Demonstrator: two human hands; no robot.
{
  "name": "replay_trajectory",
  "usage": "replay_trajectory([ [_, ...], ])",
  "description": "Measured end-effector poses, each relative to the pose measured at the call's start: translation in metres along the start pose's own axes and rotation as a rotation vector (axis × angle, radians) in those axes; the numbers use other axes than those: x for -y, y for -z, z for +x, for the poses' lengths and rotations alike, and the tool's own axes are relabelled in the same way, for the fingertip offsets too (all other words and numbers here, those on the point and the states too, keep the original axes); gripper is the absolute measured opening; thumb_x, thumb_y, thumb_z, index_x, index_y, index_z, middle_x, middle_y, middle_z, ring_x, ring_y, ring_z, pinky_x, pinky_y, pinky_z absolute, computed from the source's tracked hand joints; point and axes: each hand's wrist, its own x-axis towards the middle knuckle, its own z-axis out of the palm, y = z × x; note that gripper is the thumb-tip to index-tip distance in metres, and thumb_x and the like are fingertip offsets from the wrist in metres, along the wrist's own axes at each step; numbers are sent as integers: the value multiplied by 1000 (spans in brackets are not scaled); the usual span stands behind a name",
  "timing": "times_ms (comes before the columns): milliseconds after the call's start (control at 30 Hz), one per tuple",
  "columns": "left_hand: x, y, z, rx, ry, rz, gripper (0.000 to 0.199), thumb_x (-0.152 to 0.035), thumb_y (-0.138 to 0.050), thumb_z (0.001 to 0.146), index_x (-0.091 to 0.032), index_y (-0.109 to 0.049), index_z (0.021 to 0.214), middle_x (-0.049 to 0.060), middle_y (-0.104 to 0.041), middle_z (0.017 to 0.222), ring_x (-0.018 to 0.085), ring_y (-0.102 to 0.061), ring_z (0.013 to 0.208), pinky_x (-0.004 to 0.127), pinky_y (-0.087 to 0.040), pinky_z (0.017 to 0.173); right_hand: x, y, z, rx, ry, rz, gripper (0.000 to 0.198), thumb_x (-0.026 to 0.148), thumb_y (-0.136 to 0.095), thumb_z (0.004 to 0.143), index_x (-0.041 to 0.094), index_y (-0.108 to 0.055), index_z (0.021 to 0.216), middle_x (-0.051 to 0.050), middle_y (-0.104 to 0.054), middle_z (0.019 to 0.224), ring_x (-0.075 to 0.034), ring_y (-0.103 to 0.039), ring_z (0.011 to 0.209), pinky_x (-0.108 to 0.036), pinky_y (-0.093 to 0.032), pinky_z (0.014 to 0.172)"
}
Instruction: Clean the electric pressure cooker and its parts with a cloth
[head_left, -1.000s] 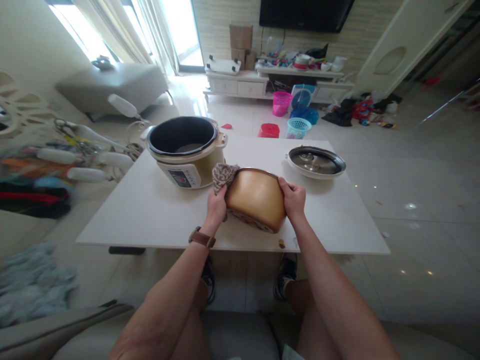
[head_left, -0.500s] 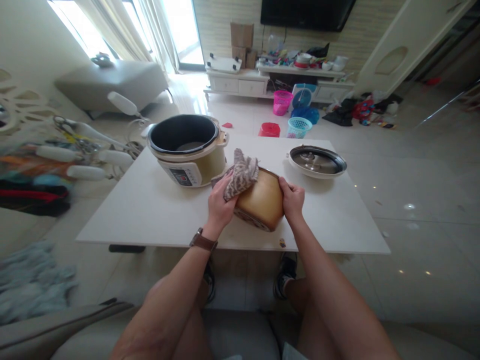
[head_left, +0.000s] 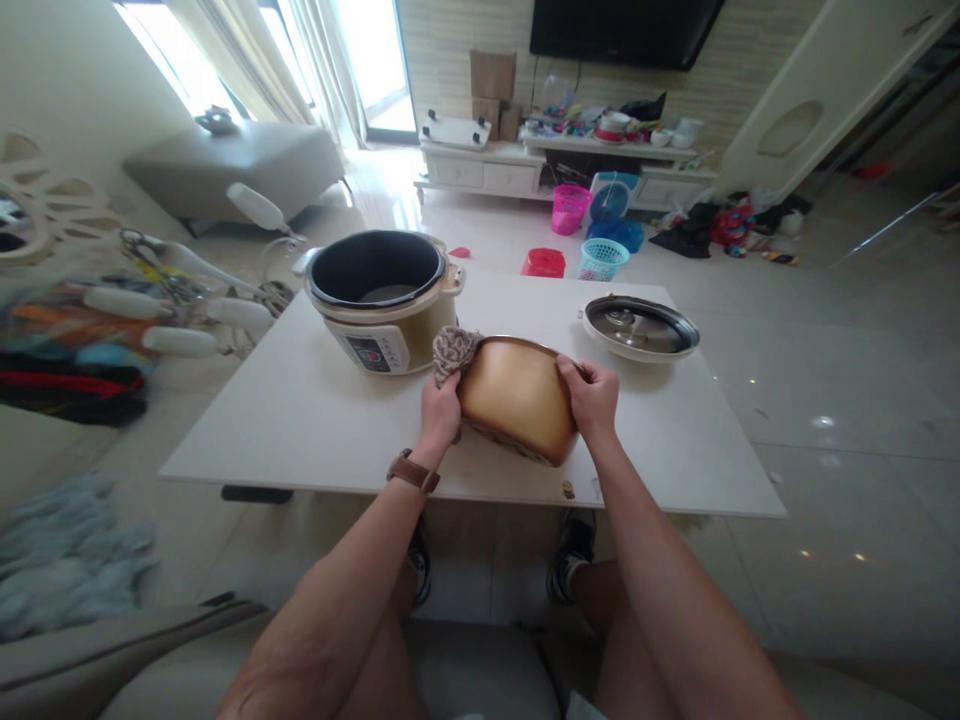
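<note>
A gold-coloured inner pot (head_left: 517,395) is held tilted over the front of the white table (head_left: 300,430), its outer side and part of its base facing me. My right hand (head_left: 595,398) grips the pot's rim on the right, thumb on the outside. My left hand (head_left: 440,405) is closed on a brown patterned cloth (head_left: 454,354) at the pot's left side; the fingers behind are partly hidden. To the left stands the electric pressure cooker body (head_left: 382,310), uncovered, with a dark interior. Its round lid (head_left: 640,328) lies upside down at the right.
A small sticker (head_left: 568,489) is near the table's front edge. Beyond the table are a red stool (head_left: 544,263), a light-blue basket (head_left: 602,260) and a pink basket (head_left: 570,208). White lamp arms (head_left: 180,341) reach in beside the table's left edge.
My left hand has slid the cloth from the pot's front face to its left side, baring more of the gold surface. The right hand keeps its hold on the rim.
</note>
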Motion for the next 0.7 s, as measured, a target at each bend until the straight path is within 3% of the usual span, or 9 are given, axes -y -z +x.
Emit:
replay_trajectory([
  [200,-21,4,-29,75,-353,209,40,-33,-63,91,-19,-77,126,12,-78,131,33,-68,126,45,-49,114,19,-1,-4,-18,16,-152,68,72,-68,83,25,-29,53,6,-25,55,-11,-26,59,-32,-19,57],
  [300,-26,7,-31,103,-429,250,41,-31,-64,89,-18,-77,127,12,-77,133,33,-67,128,44,-48,116,17,-2,-7,-26,0,-147,69,75,-68,83,25,-30,52,6,-26,54,-11,-26,58,-32,-19,56],
  [500,-19,7,-12,88,-174,148,38,-42,-66,87,-17,-78,113,9,-80,112,32,-71,110,40,-53,101,-2,0,-5,6,-13,-39,69,76,-66,83,25,-31,53,6,-25,56,-11,-25,58,-31,-20,55],
  [700,8,3,9,122,250,-51,43,-46,-70,75,-12,-77,100,13,-80,102,30,-71,95,42,-57,88,-17,7,0,36,-15,68,68,74,-68,82,25,-30,54,6,-24,57,-11,-24,59,-30,-20,55],
])
